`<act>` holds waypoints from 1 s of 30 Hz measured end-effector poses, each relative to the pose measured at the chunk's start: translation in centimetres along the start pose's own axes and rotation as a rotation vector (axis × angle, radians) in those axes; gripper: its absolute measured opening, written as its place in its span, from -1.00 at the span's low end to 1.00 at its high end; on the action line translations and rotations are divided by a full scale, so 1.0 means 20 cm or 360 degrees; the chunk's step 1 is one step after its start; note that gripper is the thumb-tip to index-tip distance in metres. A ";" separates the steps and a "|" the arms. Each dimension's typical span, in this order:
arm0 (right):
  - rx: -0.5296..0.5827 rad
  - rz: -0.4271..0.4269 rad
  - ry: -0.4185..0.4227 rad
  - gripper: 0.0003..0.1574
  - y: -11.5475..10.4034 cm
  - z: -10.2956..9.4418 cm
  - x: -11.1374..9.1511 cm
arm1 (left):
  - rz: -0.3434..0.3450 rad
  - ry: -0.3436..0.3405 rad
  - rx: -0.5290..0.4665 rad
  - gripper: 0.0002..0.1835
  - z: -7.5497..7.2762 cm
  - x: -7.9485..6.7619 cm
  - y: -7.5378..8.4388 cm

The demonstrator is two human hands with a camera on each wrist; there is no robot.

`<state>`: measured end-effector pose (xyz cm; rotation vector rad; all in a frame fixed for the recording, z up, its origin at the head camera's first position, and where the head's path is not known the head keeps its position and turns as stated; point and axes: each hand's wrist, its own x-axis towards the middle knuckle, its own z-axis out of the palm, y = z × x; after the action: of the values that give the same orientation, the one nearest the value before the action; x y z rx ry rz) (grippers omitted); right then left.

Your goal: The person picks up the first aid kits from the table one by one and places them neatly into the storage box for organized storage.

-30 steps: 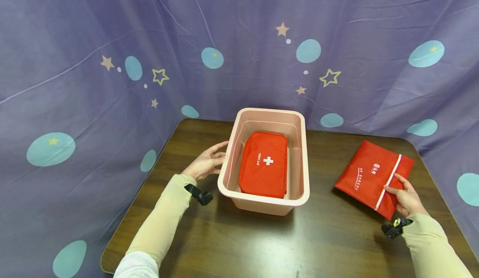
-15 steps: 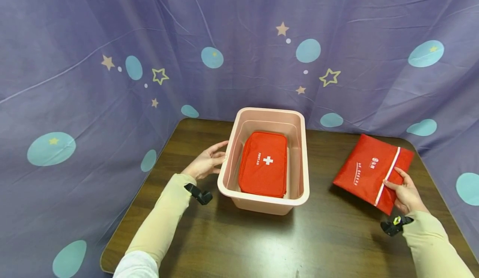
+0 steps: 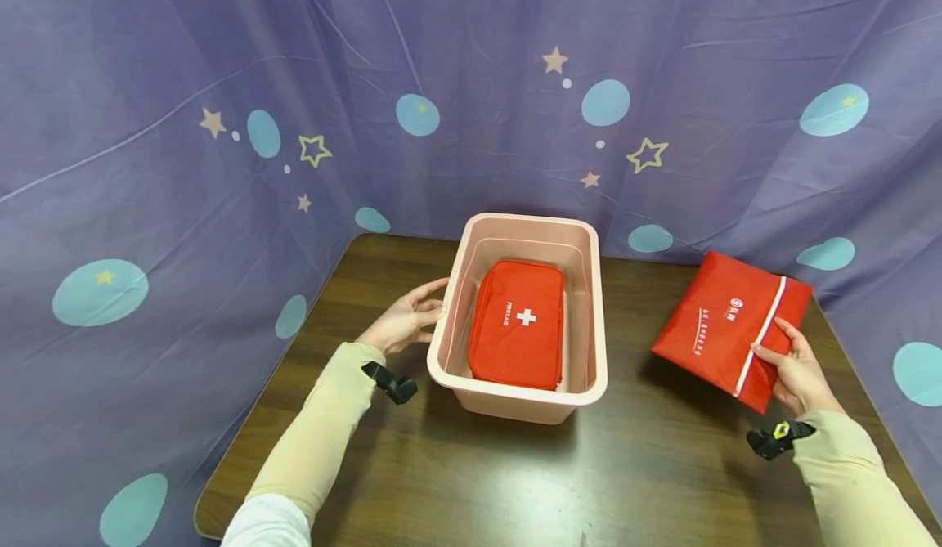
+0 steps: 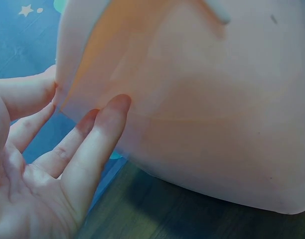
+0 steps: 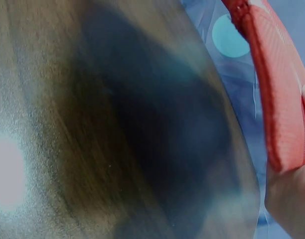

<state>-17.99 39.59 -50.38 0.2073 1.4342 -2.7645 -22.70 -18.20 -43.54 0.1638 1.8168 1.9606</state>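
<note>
A pink plastic bin [image 3: 530, 395] stands on the table, its top tipped toward me in the head view. Inside lies a red first aid bag [image 3: 515, 342] with a white cross. My left hand [image 3: 403, 318] touches the bin's left side; in the left wrist view its extended fingertips [image 4: 117, 107] rest against the wall and near the rim. Off to the right, my right hand [image 3: 798, 371] pinches a flat red pouch [image 3: 706, 326] by its near right edge, close to the white strip. The pouch is held tilted above the table, with its shadow below. Its underside is hidden in the head view.
The dark wooden table [image 3: 515, 490] has rounded corners and reaches a purple curtain [image 3: 471, 81] with stars and ovals at the back. The curtain also hangs along the left side. Black wrist cameras are strapped to both wrists.
The right hand has raised the red pouch a little, and the pouch's far edge has shifted toward the back and slightly left. The left hand and the bin hold nearly still.
</note>
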 end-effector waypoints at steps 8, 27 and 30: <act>0.0006 -0.0010 0.0011 -0.26 -0.02 0.03 -0.01 | -0.0003 0.0001 0.0003 -0.30 0.00 0.00 0.00; 0.0135 -0.0082 -0.0071 -0.28 -0.09 0.09 0.00 | 0.0010 -0.0022 -0.0018 -0.30 0.00 0.00 -0.01; 0.0154 -0.0095 -0.0095 -0.29 -0.11 0.10 0.00 | 0.0018 -0.0023 -0.0012 -0.31 0.00 0.00 -0.01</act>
<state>-18.48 39.18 -47.51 0.0839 1.3162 -2.8643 -22.71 -18.27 -43.75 0.1856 1.8031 1.9685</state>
